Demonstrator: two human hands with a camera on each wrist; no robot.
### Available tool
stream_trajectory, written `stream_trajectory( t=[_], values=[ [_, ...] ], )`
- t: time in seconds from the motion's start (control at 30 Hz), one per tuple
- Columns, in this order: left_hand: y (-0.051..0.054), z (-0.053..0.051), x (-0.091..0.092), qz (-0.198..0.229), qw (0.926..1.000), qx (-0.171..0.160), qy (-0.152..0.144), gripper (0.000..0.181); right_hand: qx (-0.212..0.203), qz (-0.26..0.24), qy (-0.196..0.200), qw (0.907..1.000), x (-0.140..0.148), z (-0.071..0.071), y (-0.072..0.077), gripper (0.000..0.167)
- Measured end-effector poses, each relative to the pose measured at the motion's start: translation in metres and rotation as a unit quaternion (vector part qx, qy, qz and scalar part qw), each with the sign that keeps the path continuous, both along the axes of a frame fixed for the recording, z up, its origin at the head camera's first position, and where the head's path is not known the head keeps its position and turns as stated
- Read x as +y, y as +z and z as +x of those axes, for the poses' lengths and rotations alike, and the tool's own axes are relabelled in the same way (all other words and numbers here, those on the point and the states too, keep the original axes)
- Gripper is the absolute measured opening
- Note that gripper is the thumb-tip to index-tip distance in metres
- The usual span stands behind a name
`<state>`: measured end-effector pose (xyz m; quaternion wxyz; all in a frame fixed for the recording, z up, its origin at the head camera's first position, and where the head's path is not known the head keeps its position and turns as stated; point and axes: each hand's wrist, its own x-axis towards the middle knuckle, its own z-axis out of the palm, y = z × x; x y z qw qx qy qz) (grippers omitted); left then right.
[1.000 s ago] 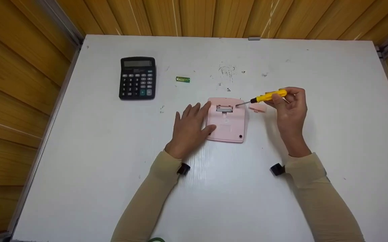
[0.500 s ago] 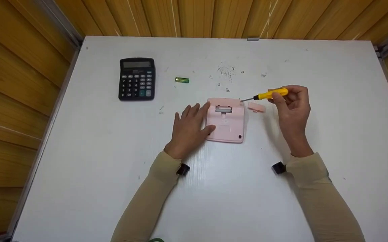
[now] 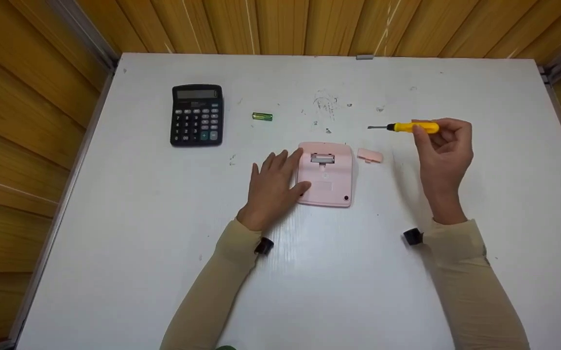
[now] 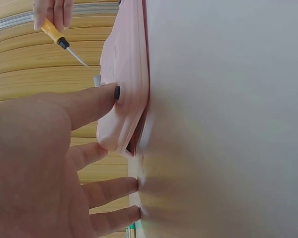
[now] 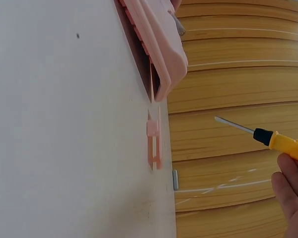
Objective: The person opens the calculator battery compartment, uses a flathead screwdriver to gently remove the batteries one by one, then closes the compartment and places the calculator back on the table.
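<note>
A pink calculator (image 3: 326, 189) lies face down on the white table, its battery compartment uncovered. A battery (image 3: 322, 158) sits inside that compartment. My left hand (image 3: 273, 189) rests at the calculator's left edge, thumb on its back, fingers spread; in the left wrist view two fingertips touch the table. With my right hand (image 3: 445, 155) I grip the yellow handle of a screwdriver (image 3: 414, 127), held in the air with its tip pointing left, apart from the calculator. The pink battery cover (image 3: 370, 155) lies on the table just right of the calculator.
A black calculator (image 3: 196, 116) lies face up at the back left. Between it and the pink one, a green battery (image 3: 262, 116) lies on the table. A small grey piece (image 3: 365, 57) sits at the table's back edge, before a wooden wall (image 3: 280, 24).
The screwdriver's tip has left the pink calculator's upper right corner; my right hand has moved it rightward and away. My left hand has stayed in place.
</note>
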<state>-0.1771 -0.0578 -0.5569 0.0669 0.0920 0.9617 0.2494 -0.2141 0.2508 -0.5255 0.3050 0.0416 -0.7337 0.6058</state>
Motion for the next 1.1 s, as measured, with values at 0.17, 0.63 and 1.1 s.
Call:
stream_trajectory(
  t=[0.17,0.63,1.1],
  values=[
    [0.002,-0.001,0.001,-0.001,1.0000,0.000,0.000,0.076,-0.021,0.040,-0.068,0.9967,0.011,-0.004,0.003,0.026],
    [-0.001,0.001,0.001,0.003,1.0000,0.000,0.006,0.076,-0.059,0.068,-0.145,0.9853,0.043,-0.016,-0.006,0.026],
    [0.000,0.000,0.001,-0.008,1.0000,0.004,0.001,0.076,-0.114,0.066,-0.193,0.9722,0.067,-0.018,-0.011,0.029]
  ],
)
